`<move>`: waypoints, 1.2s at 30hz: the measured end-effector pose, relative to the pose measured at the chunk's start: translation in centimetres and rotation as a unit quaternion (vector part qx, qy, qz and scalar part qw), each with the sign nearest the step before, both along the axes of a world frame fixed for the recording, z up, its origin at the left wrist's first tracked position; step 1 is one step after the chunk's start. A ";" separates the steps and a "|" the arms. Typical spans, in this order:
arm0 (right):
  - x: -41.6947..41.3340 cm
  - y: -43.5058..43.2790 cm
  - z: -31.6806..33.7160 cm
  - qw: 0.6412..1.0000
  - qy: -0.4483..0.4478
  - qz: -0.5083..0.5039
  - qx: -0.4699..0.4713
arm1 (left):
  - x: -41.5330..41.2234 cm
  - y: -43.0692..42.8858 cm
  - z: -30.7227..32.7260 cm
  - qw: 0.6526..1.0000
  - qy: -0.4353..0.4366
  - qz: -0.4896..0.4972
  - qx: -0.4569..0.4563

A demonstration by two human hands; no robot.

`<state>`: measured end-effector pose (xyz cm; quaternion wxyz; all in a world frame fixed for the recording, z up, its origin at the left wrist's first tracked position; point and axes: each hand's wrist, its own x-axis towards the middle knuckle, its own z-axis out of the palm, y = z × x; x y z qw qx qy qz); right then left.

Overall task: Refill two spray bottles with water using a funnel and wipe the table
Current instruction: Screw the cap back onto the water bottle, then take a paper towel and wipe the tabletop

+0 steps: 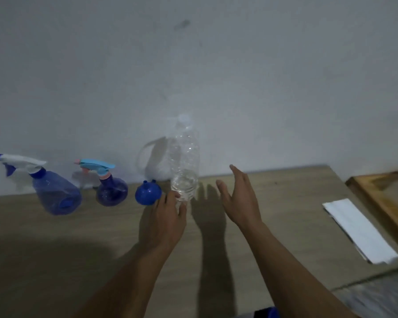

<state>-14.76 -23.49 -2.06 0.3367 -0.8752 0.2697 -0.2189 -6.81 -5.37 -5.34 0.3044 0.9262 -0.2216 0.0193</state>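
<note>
A clear plastic water bottle (pixel 184 161) stands upright near the back of the wooden table (pixel 78 237), cap on. My left hand (pixel 168 216) touches its base with the fingertips, not closed around it. My right hand (pixel 239 198) hovers open just right of the bottle, apart from it. A blue funnel (pixel 147 193) lies mouth-down left of the bottle. Further left stand a small round blue spray bottle (pixel 110 188) with a light-blue trigger, and a larger blue spray bottle (pixel 55 191) with a white and blue trigger head.
A folded white cloth or paper towel (pixel 361 232) lies near the table's right edge. A wooden frame (pixel 381 198) sits at the far right. A grey wall rises directly behind the table. A dark blue object (pixel 265 313) shows at the bottom edge.
</note>
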 end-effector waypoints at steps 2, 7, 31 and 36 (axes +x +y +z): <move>-2.8 -2.0 0.6 0.998 0.052 -0.030 -0.010 | -1.1 -2.5 1.1 0.998 0.016 -0.058 -0.005; -9.8 -6.6 1.3 0.987 0.125 -0.097 -0.023 | -3.7 -10.6 2.8 0.975 0.015 -0.218 0.024; -27.5 -23.8 -6.0 0.925 0.287 -0.248 -0.018 | -14.9 -38.6 -3.5 0.868 -0.094 -0.473 0.119; -27.6 -24.5 -6.3 0.920 0.309 -0.234 -0.067 | -15.5 -40.1 -4.4 0.871 -0.129 -0.455 0.135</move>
